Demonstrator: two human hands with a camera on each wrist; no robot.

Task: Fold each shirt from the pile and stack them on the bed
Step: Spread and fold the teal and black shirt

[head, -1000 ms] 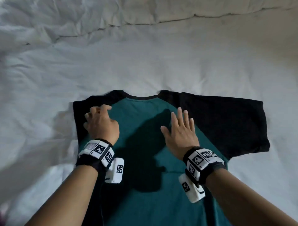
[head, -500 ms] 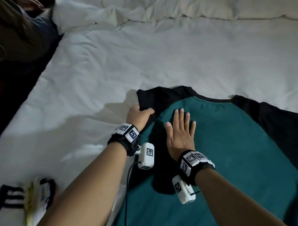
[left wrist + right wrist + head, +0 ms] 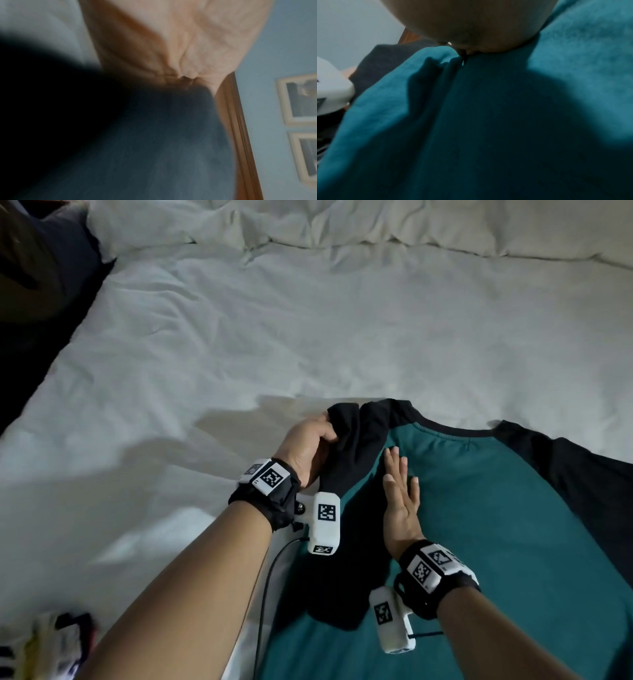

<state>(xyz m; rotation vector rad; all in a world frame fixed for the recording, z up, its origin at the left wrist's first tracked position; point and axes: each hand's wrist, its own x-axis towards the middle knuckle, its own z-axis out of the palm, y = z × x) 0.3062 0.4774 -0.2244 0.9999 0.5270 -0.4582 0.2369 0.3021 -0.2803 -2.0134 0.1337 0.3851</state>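
A bedroom in a home.
A wide bed under rumpled white sheets, a bunched duvet at its head, a blue wall with framed pictures.

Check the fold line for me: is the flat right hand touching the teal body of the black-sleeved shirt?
Touching. The head view shows the right hand lying flat, fingers straight, on the teal shirt; the right wrist view shows the palm meeting the fabric.
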